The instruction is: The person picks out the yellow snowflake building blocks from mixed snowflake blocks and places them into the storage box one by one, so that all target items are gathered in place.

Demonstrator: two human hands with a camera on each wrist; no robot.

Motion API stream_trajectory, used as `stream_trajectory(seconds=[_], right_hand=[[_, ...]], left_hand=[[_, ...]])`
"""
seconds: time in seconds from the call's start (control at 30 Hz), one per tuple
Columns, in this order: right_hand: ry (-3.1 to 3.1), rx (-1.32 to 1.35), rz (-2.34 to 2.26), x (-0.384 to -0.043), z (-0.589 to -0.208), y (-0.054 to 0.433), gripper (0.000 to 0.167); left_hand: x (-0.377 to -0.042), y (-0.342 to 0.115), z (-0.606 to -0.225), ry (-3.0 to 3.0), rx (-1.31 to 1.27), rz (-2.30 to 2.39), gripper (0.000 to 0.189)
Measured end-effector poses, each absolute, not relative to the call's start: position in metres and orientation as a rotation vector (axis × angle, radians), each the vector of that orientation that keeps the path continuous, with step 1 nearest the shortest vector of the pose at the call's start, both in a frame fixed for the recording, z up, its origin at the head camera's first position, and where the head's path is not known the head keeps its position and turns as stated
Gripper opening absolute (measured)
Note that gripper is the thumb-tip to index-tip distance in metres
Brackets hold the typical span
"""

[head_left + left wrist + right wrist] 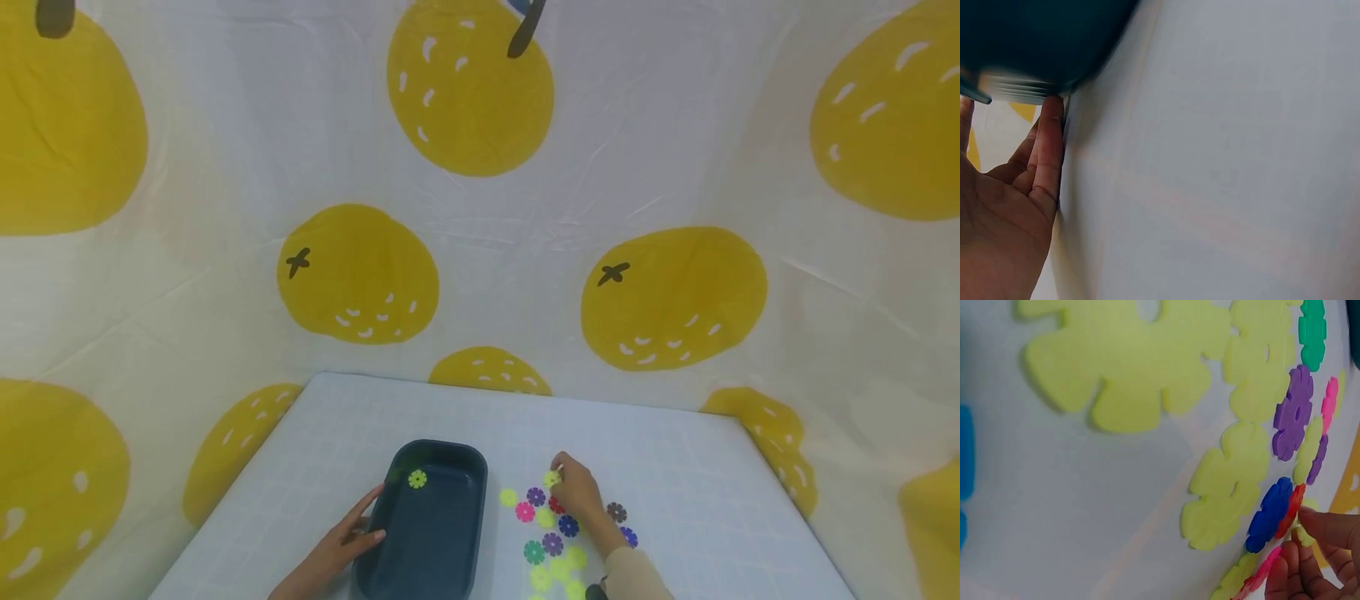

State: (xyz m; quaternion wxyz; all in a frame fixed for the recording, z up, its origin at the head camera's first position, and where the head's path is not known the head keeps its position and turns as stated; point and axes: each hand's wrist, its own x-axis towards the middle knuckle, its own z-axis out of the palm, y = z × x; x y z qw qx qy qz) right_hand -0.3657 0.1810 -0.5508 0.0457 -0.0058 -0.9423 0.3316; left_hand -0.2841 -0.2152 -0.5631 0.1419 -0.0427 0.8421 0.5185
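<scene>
A dark blue-green rectangular tray [427, 546] lies on the table, with one yellow-green snowflake disc [417, 479] inside it. Along its left side, my left hand [341, 546] holds the tray, thumb at the rim and the other fingers against the outer wall; in the left wrist view the fingers [1049, 147] reach up under the rim. To the right of the tray, my right hand [579, 492] pinches another yellow-green snowflake disc [551, 479] at the far side of a scattered group. A red disc [1291, 511] and a blue disc [1270, 514] lie close to those fingertips.
Several loose discs spread toward the front edge, among them a green one [534, 552], a purple one [552, 544] and a pink one [525, 512]. A brown disc [617, 512] lies right of my right wrist. White cloth [675, 467] covers the table; a fruit-printed curtain [510, 250] stands behind.
</scene>
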Motion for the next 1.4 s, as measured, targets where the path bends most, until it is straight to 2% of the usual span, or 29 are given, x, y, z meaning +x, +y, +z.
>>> stream_trajectory(seconds=[0.37,0.6,0.9,1.17,1.4], right_hand=[[-2.744,-0.052,1.198,-0.366,-0.554,0.182,0.025],[-2.601,-0.281,1.65,-0.367,-0.548,0.189,0.029],[-2.479,-0.559,1.878,-0.367,-0.529,0.192,0.027],[-2.479,-0.56,1.887,-0.361,-0.511,0.182,0.031],[-2.404,-0.527,2.073,-0.358,-0.487,0.163,0.035]], left_hand=[[-0.283,-0.215,-0.564,2.449,-0.107,1.505,0.08],[-0.285,-0.216,-0.567,2.431,-0.116,1.514,0.081],[-0.286,-0.214,-0.566,2.42,-0.134,1.513,0.081],[-0.286,-0.215,-0.566,2.43,-0.123,1.509,0.081],[-0.286,-0.214,-0.568,2.466,-0.11,1.489,0.081]])
